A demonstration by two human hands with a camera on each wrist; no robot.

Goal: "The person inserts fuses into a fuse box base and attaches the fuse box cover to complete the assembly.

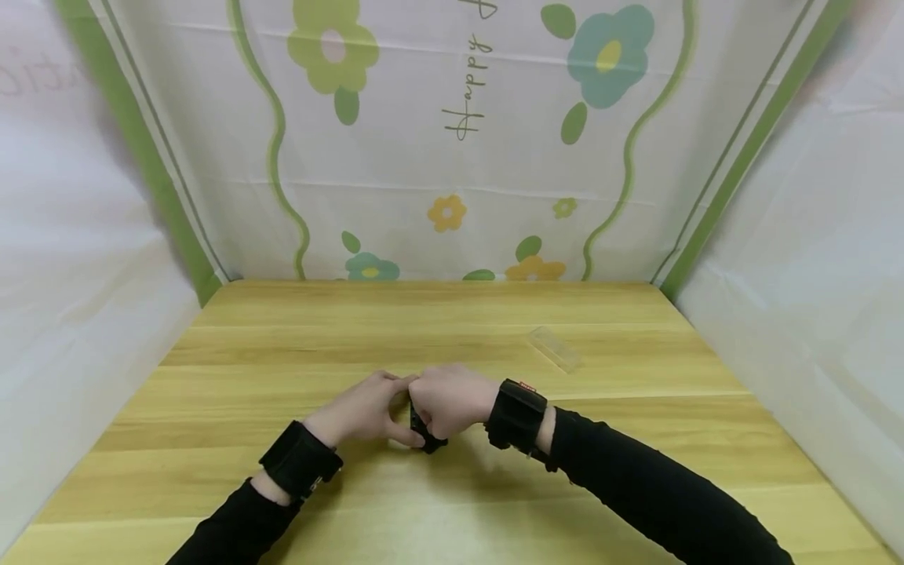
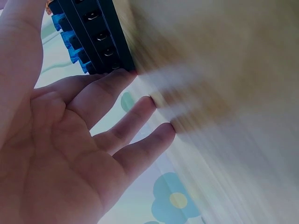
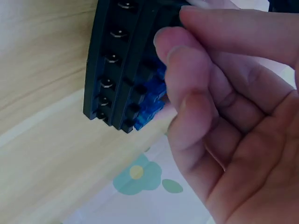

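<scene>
A black fuse block (image 2: 96, 35) with a row of metal terminals along its side and blue blade fuses (image 3: 152, 98) on top stands on the table. A bit of orange shows at one end in the left wrist view. My left hand (image 1: 367, 408) holds the block between its thumb at the near end and its fingers at the far end; two other fingertips rest on the table. Over the block, my right hand (image 1: 452, 399) has its fingers curled, with thumb and fingertips close together at the block's top. What lies between those fingertips is hidden.
A clear plastic cover (image 1: 554, 349) lies on the wooden table (image 1: 353, 314) beyond my right hand. White cloth walls with printed flowers enclose the table at the back and on both sides. Black bands (image 1: 519, 416) sit on both wrists.
</scene>
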